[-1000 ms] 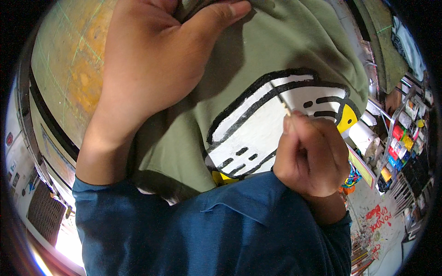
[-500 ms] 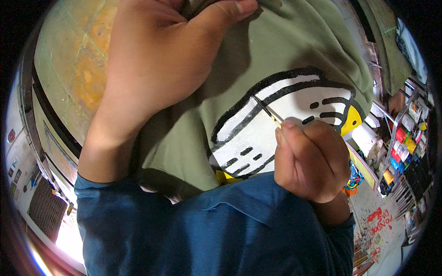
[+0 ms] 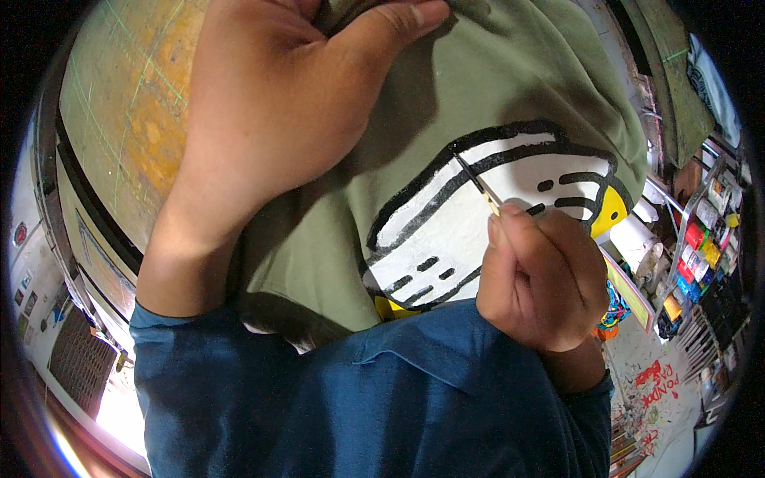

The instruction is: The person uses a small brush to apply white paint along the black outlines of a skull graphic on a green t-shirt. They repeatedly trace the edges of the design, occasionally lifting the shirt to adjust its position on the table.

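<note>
Black-tipped and slender, a pale-handled paintbrush (image 3: 476, 182) is pinched between the thumb and fingers of a bare right hand (image 3: 546, 275), its point at the upper black outline of a white painted figure (image 3: 454, 227) on olive-green cloth (image 3: 311, 247). The bare left hand (image 3: 279, 115) lies over the cloth's upper left, its fingers mostly cut off, so its grip cannot be told. A clean line would call for light pressure, a steady wrist and taut fabric. Compared with half a second ago, the tip sits farther up and right along the outline. Multicoloured containers (image 3: 701, 247) crowd the far right.
</note>
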Demonstrator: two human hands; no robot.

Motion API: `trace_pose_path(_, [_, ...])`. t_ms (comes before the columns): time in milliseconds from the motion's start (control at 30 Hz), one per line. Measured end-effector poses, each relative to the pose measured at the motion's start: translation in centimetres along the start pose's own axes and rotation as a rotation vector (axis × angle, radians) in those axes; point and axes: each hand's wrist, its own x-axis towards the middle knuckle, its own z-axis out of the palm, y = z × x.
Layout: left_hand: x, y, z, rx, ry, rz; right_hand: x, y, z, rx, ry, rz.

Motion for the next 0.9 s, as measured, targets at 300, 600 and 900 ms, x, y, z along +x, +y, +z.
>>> trace_pose_path(300, [0.0,0.1,0.1,-0.016,0.025,-0.006,-0.3,0.2,0.0,0.03,-0.01,0.015])
trace_pose_path(600, [-0.2,0.5,-0.3,0.009,0.05,0.009,0.1,0.5,-0.1,0.258,0.126,0.153])
trace_pose_path(900, [0.3,3.5,-3.2,0.177,-0.37,-0.116,-0.1,-0.1,-0.2,0.285,0.234,0.362])
